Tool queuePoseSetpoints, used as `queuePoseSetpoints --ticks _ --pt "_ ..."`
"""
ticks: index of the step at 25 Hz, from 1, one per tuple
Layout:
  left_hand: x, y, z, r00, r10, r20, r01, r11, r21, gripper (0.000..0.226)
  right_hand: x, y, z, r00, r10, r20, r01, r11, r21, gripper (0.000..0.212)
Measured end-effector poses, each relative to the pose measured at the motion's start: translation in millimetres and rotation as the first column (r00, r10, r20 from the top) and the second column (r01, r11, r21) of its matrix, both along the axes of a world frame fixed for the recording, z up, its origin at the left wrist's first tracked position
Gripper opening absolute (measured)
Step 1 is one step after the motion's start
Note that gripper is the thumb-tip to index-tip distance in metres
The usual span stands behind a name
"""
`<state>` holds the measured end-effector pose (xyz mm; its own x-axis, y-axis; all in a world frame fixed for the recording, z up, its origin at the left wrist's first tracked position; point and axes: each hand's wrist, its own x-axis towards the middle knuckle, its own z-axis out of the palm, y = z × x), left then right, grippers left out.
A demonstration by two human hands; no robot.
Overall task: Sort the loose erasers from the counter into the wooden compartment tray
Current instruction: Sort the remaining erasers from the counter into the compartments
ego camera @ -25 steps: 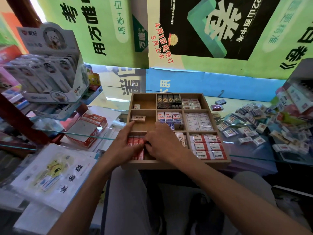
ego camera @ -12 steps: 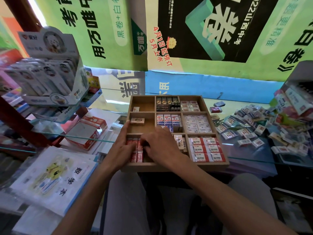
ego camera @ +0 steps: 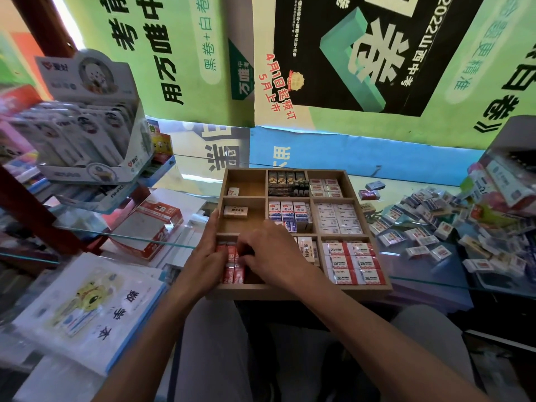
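**Both hands at the tray's near-left compartment**

The red erasers point(ego camera: 232, 265) stand packed in the near-left compartment of the tray point(ego camera: 298, 294), which sits on the glass counter point(ego camera: 429, 281) right in front of the person. The right hand point(ego camera: 269, 256) reaches across from the right, its fingers curled down onto the tops of these erasers; whether it pinches one or only presses on them cannot be told, as the fingertips are hidden. The left hand point(ego camera: 207, 256) lies along the tray's left wall, fingers straight and relaxed, the thumb side against the red erasers and the fingertips reaching up beside the middle-left compartment.

That middle-left compartment holds a single white eraser point(ego camera: 235, 211) lying flat. The far-left one holds a small eraser point(ego camera: 233, 192) in its near corner. The middle column holds dark erasers point(ego camera: 287, 182) at the far end and blue-and-white erasers point(ego camera: 288, 211) standing in the centre. The right column holds pale erasers point(ego camera: 338, 217) in the centre and 2B erasers point(ego camera: 353, 264) in two neat columns at the near end.

To the right of the tray, the loose erasers point(ego camera: 429, 224) lie scattered in a pile on the glass. To the left, a red box point(ego camera: 153, 227) lies on the counter, a display box point(ego camera: 87, 126) of packaged goods stands beyond it, and a packet point(ego camera: 87, 311) sits nearer. Posters point(ego camera: 348, 53) cover the wall behind.
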<state>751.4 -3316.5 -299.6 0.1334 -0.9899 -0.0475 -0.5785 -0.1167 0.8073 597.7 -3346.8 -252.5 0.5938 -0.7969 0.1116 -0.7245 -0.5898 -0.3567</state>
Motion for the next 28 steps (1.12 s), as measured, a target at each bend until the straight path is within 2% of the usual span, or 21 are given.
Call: queuePoseSetpoints --ticks 1,2,4,6,8,10,11,13,15,18,21,24,28 --pt "-0.3 -2.1 0.6 0.988 0.026 0.149 -0.027 1.0 0.002 0.062 -2.1 -0.8 -0.2 1.0 0.017 -0.001 -0.017 1.0 -0.007 0.018" --pt "-1.8 -5.4 4.5 0.936 0.042 0.349 -0.046 0.999 0.003 0.058 -4.4 -2.7 -0.8 0.999 0.036 -0.004 -0.036 0.999 -0.009 0.018" --pt "-0.3 -17.3 5.0 0.712 0.005 0.702 -0.011 1.0 0.004 0.06 -11.0 -5.2 -0.3 0.997 0.079 0.022 -0.079 0.997 0.003 0.02" --pt "-2.4 -35.0 4.3 0.595 -0.06 0.801 0.066 0.998 0.026 0.066 -23.8 -6.2 2.3 0.99 0.052 0.135 -0.054 0.998 0.012 0.02" --pt "-15.5 -54.3 5.7 0.57 -0.104 0.815 0.127 0.991 0.038 0.064 -51.8 -10.8 9.6 0.959 -0.065 0.275 0.06 0.998 0.025 0.019" --pt "-34.1 -65.0 11.3 0.637 -0.09 0.765 0.114 0.993 0.022 0.061 -93.0 -23.0 16.1 0.895 -0.219 0.389 0.22 0.975 0.04 0.016" --pt "-40.2 -68.9 11.1 0.659 -0.078 0.748 0.103 0.995 0.012 0.059 -116.4 -30.3 18.6 0.857 -0.303 0.417 0.314 0.948 0.044 0.015" --pt "-44.8 -70.2 11.3 0.648 -0.062 0.759 0.1 0.995 -0.004 0.065 -163.6 -50.0 14.0 0.787 -0.461 0.41 0.486 0.873 0.048 0.017" --pt "-40.1 -68.9 8.0 0.591 -0.074 0.803 0.114 0.993 0.008 0.074 -203.8 -66.9 5.9 0.746 -0.579 0.328 0.597 0.8 0.056 0.022" --pt "-34.0 -71.0 2.5 0.522 -0.107 0.846 0.147 0.989 0.034 0.08 -241.9 -70.9 -1.6 0.722 -0.677 0.141 0.673 0.735 0.081 0.038" --pt "-39.0 -71.8 5.1 0.606 -0.019 0.795 0.084 0.996 -0.04 0.073 -251.7 -57.7 -11.2 0.782 -0.616 -0.097 0.616 0.787 -0.033 0.047" --pt "-42.9 -71.6 5.8 0.629 0.013 0.777 0.085 0.993 -0.085 0.068 -246.5 -46.2 -22.9 0.815 -0.482 -0.321 0.496 0.867 -0.044 0.046" --pt "-40.7 -70.3 5.6 0.663 -0.005 0.749 0.089 0.993 -0.072 0.069 -240.5 -49.5 -30.3 0.804 -0.475 -0.357 0.472 0.876 -0.101 0.045"
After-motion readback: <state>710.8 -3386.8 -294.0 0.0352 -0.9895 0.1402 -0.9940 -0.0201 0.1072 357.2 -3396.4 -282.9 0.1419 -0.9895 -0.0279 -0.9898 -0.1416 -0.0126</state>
